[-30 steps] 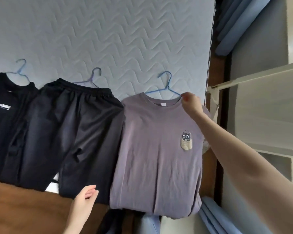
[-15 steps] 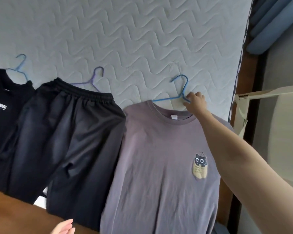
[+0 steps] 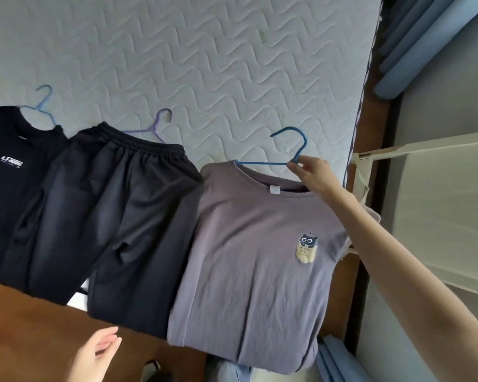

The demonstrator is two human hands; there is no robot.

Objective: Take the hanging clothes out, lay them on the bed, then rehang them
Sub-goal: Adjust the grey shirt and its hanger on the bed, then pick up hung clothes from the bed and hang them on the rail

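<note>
Right hand (image 3: 313, 176) pinches the blue hanger (image 3: 262, 163) beside the mattress (image 3: 342, 106) edge; left hand (image 3: 97, 354) hovers relaxed

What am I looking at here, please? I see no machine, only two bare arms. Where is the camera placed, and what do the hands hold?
There is no machine: a person works with bare hands. Every picture comes from one wide-angle camera worn on the person's head, looking forward and down. On the quilted mattress lie three garments, each on a hanger: a black T-shirt at the left, black trousers in the middle, and a grey-purple T-shirt at the right. The right hand reaches out, and its fingers pinch the blue hanger of the grey-purple T-shirt just below the hook. The left hand is low in the picture, open, holding nothing.
</note>
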